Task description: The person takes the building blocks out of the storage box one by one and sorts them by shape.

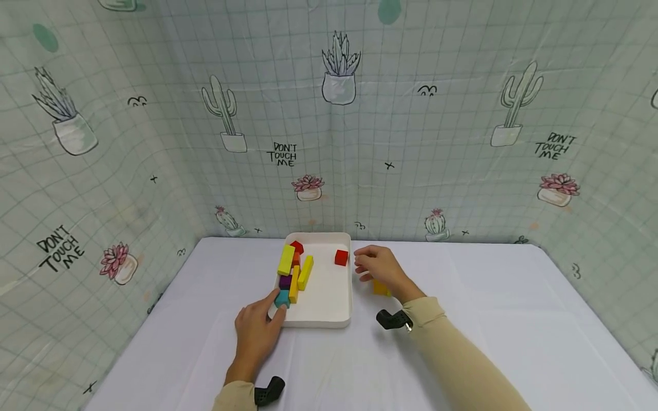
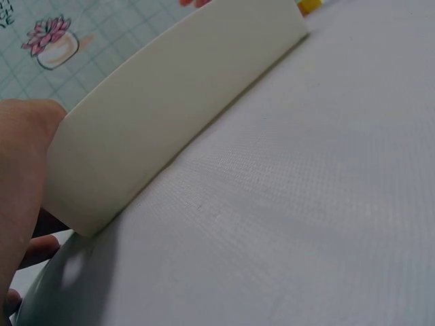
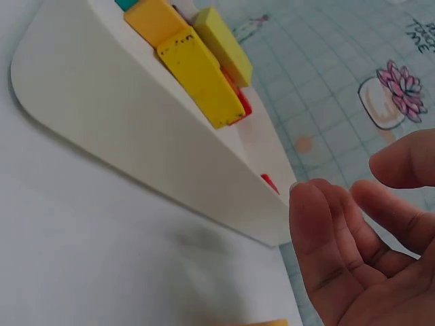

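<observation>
here's the left hand (image 1: 259, 330) at the near left corner of the white tray (image 1: 320, 324), thumb and forefinger curled about the teal block (image 1: 282, 298) in what looks like a pinch, though how firm i can't tell, and that's the first danger: push too far and the block bumps the purple block (image 1: 285, 282) or the amber bar (image 1: 294, 285) right beside it, and the whole tight row goes crooked! a heavy wrist on that corner could drag or tip the tray too, and watch the yellow block (image 1: 287, 260), overlapping the left wall from the head view, which a hard jolt might send over the side; across at the right wall, the right hand (image 1: 382, 267) hangs loosely curved with nothing in its grasp, fingers just beside the red cube (image 1: 341, 258), where a careless dip could clip the rim or knock that cube, while a low wrist might sweep away the golden block (image 1: 380, 287) on the table (image 1: 493, 319); now the blind spots: the golden block is half covered by that hand and only a sliver at the bottom edge of the right wrist view, the red cube there peeks over the wall as a mere corner, and the left wrist view is all outer wall and cloth, no teal in sight
</observation>
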The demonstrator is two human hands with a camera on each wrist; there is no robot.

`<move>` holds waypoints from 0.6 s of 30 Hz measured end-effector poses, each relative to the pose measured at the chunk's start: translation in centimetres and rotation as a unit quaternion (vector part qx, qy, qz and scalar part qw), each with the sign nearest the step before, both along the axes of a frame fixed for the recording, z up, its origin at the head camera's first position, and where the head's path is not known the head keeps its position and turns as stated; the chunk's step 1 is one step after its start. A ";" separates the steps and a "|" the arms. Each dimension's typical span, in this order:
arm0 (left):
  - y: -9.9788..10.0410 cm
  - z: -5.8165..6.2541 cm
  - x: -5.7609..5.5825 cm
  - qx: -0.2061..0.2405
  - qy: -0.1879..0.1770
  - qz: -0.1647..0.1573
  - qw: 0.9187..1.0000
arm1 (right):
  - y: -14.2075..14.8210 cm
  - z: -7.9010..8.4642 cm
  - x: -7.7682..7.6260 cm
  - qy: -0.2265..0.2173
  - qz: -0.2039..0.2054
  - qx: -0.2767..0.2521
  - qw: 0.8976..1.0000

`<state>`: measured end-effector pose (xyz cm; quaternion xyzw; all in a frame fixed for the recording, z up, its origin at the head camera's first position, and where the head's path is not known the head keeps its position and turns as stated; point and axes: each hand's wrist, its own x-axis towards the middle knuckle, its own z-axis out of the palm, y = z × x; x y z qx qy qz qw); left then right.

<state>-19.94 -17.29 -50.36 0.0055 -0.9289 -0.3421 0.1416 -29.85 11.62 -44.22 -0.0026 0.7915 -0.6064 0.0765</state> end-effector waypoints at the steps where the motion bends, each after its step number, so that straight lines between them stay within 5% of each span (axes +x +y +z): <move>1: 0.0 0.0 0.0 0.000 -0.001 0.000 1.000 | -0.3 0.0 0.0 0.002 0.002 -0.005 1.000; 18: 0.0 0.1 0.1 -0.009 0.004 0.006 1.000 | -4.2 0.0 -1.3 -0.002 0.040 -0.047 0.998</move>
